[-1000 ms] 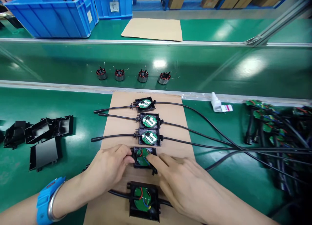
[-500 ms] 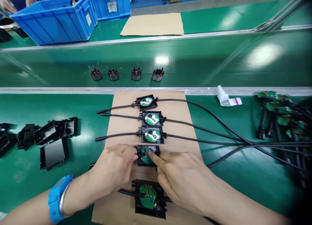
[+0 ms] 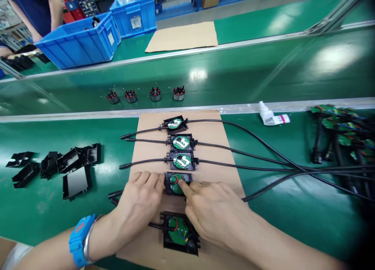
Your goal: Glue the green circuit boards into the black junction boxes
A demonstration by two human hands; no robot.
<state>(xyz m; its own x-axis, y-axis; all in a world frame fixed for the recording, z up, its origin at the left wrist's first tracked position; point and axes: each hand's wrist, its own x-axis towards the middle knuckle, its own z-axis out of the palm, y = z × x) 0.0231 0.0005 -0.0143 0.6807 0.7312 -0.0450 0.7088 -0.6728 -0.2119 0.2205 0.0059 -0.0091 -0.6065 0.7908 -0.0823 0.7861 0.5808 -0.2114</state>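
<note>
A row of small black housings with round green circuit boards and black cables lies on a cardboard sheet (image 3: 205, 145). My left hand (image 3: 140, 201) grips the left side of the fourth housing (image 3: 177, 183), fingers curled on its edge. My right hand (image 3: 213, 211) rests to its right, the index finger pressing on that housing's green board. A fifth housing (image 3: 180, 233) lies nearest me, partly under my right hand. Three more housings (image 3: 181, 142) sit farther up the sheet.
Empty black housing shells (image 3: 70, 166) lie at the left. Several wound motor cores (image 3: 154, 93) stand on the conveyor belt. A white tube (image 3: 271, 116) and a heap of wired boards (image 3: 340, 133) are at the right. Blue crates (image 3: 79, 41) and another person's arm are at the far left.
The view has shifted slightly. My right index finger has slid up onto the green board of the fourth housing; my left hand stays on its left edge.
</note>
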